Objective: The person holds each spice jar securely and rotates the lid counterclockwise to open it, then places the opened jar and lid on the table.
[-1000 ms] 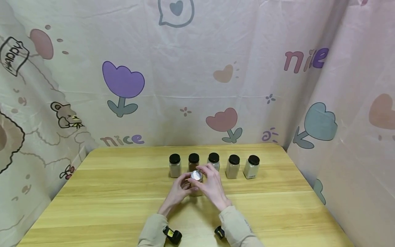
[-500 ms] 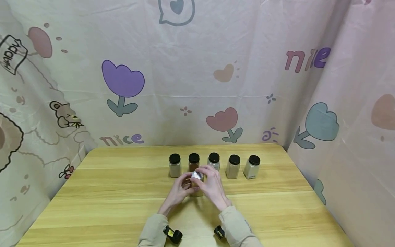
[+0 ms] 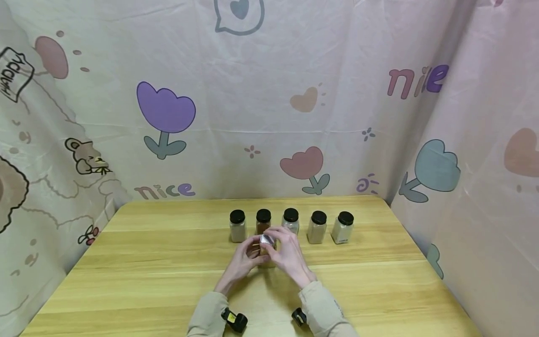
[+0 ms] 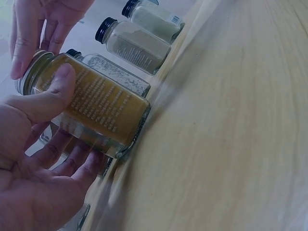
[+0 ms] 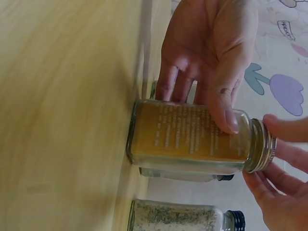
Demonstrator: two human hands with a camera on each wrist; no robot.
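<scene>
**Jar (image 5: 187,137) and lid (image 5: 267,149): brace left, work right**

Status: the jar of yellow-brown powder is upright, mid-table, in front of the row of five black-capped jars (image 3: 317,233) on the table (image 3: 147,262). Silver lid is on its neck and looks about square.

Left grip (image 3: 242,261) holds the jar body: thumb on one printed face, fingers round the other side. Right grip (image 3: 290,251) pinches the lid, thumb on one side of the rim, fingers on the other.

Step in hand looks like turning the lid. Which way, a single moment doesn't show.

Doing it well:
- Left only braces. Flat faces give good purchase against twist, so press enough to stop rotation, no more. Glass probably slips if the fingers are damp.
- Right turns about the jar's own axis. Load thumb and fingers evenly; a one-sided pull would likely cock the lid and bind the thread.
- Short turns, then re-pinch. Don't wring the wrist.
- Hold the jar upright throughout. Loose powder would probably spill fast with the lid free.
- Watch the far side: the brown jar (image 3: 263,226) and the middle jar (image 3: 292,224) stand close behind, so a wide right elbow or knuckle swing could knock one.

Caveat: can't tell whether the base rests on the table or hangs just above. If it's up, set it down first; steadier.
</scene>
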